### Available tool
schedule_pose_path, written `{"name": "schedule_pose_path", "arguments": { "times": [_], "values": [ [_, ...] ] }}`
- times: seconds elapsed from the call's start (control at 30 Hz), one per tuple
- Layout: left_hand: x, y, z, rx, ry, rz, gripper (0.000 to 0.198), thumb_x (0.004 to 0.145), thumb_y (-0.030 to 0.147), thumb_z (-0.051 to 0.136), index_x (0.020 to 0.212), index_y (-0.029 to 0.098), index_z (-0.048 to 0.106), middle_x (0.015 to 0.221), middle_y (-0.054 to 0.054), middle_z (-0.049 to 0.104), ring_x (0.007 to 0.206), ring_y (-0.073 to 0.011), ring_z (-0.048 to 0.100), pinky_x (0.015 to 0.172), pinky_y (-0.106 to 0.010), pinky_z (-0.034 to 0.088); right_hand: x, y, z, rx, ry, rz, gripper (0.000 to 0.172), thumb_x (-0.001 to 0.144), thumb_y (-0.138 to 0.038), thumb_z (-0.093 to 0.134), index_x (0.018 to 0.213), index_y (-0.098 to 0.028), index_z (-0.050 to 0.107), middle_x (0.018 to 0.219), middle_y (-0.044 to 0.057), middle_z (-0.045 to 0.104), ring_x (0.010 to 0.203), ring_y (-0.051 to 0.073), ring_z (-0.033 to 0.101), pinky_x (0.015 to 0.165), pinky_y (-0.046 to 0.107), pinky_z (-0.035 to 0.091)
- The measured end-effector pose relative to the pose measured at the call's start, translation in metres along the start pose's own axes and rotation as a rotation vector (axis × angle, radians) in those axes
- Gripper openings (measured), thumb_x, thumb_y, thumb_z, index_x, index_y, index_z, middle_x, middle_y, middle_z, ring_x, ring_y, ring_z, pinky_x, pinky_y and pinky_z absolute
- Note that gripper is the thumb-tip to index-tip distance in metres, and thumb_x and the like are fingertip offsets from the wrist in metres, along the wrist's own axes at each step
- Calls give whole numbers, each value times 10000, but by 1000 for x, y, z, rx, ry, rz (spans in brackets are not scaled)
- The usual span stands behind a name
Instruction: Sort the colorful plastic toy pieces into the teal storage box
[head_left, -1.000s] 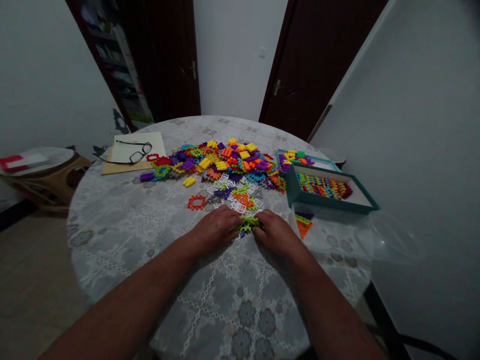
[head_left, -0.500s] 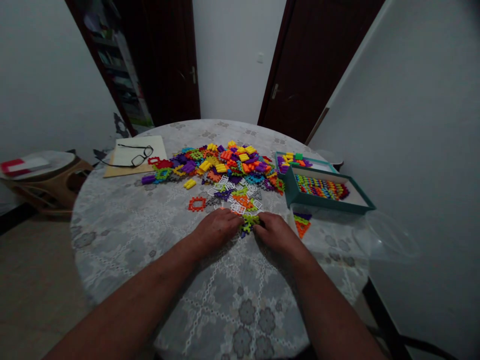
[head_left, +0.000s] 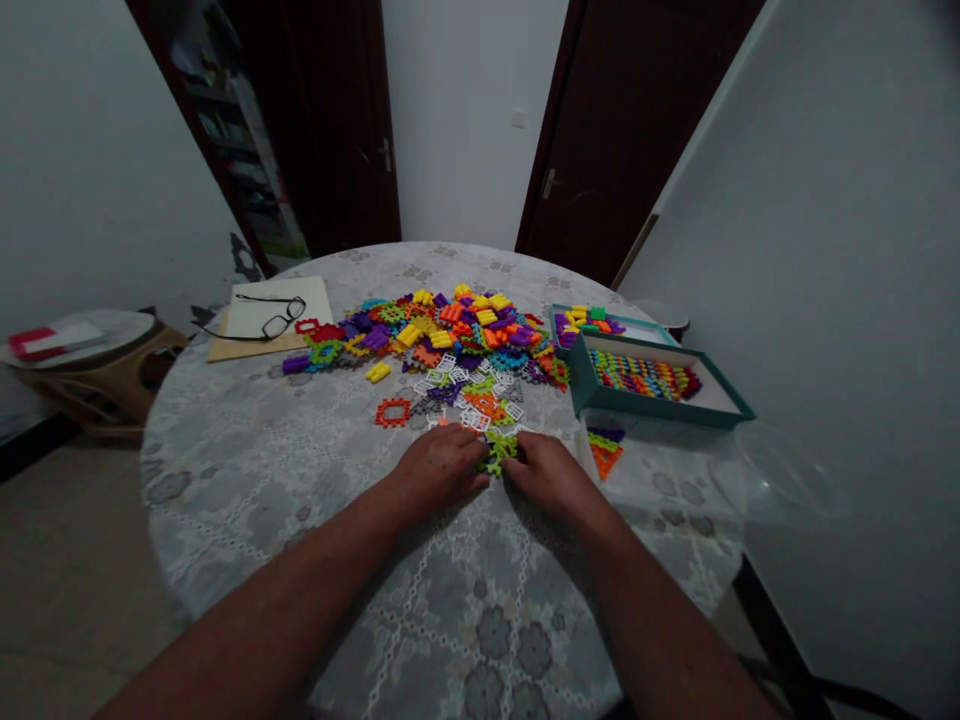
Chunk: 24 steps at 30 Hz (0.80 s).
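My left hand (head_left: 439,465) and my right hand (head_left: 551,472) meet near the middle of a round table (head_left: 247,450) with a lace cloth. Both pinch a small lime-green interlocking plastic piece (head_left: 497,450), held between the fingertips just above the cloth. Right behind the hands spreads a pile of coloured interlocking pieces (head_left: 450,340) in yellow, purple, orange, green and white. A lone orange square frame piece (head_left: 393,411) lies to the left of my left hand.
A teal box (head_left: 731,411) with rows of coloured pieces stands at the right, a second teal tray (head_left: 559,318) behind it. A clear lid (head_left: 780,470) and a triangular striped piece (head_left: 604,450) lie by it. Glasses (head_left: 274,320) rest on a pad (head_left: 315,295).
Both hands stay together on the green piece; they have closed in slightly and the piece has turned a little between the fingers. The view has shifted slightly.
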<state>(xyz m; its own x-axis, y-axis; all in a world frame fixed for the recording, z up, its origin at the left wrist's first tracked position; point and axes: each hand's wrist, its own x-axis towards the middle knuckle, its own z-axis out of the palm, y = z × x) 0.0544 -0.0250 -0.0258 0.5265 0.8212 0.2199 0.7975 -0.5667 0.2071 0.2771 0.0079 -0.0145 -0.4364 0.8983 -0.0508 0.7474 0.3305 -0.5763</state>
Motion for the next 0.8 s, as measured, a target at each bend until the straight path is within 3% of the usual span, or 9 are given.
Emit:
{"name": "schedule_pose_path", "arguments": {
  "times": [0.33, 0.47, 0.57, 0.67, 0.8],
  "values": [
    [0, -8, 6, 31, 48, 62, 125, 979, 212, 665, 1078, 201, 742, 979, -95, 778, 931, -256, 705, 855, -390, 565, 6, 2, 2, 273, -91, 26, 178, 914, -181, 638, 736, -192, 631, 674, -6, 616, 643, 138, 525, 586, 273, 302],
    [1, -13, 7, 0, 48, 74, 126, 985, 191, 615, 998, 210, 738, 925, -79, 772, 892, -238, 710, 827, -357, 556, 5, 1, 2, 395, -117, 58, 169, 954, -218, 660, 787, -201, 636, 704, 15, 667, 652, 144, 582, 593, 262, 372],
    [1, -17, 7, -43, 32, 14, 138, 983, 176, 597, 972, 210, 731, 892, -72, 764, 858, -232, 713, 797, -339, 542, 7, -1, 8, 681, -150, 133, 145, 975, -302, 697, 884, -206, 639, 774, 34, 712, 668, 157, 655, 612, 261, 485],
    [-1, -18, 4, -111, 22, 5, 156, 1011, 219, 580, 1035, 211, 734, 927, -78, 774, 874, -238, 717, 805, -343, 541, 9, -5, 13, 936, -172, 174, 186, 950, -350, 758, 962, -201, 647, 860, 57, 749, 732, 169, 718, 681, 289, 586],
    [-6, -17, -3, -211, 46, 1, 164, 1007, 278, 615, 1105, 214, 730, 1023, -87, 789, 952, -247, 726, 849, -354, 548, 9, -10, 16, 1040, -163, 216, 222, 899, -339, 818, 937, -190, 659, 840, 75, 760, 745, 167, 725, 712, 296, 611]
  ]
}}
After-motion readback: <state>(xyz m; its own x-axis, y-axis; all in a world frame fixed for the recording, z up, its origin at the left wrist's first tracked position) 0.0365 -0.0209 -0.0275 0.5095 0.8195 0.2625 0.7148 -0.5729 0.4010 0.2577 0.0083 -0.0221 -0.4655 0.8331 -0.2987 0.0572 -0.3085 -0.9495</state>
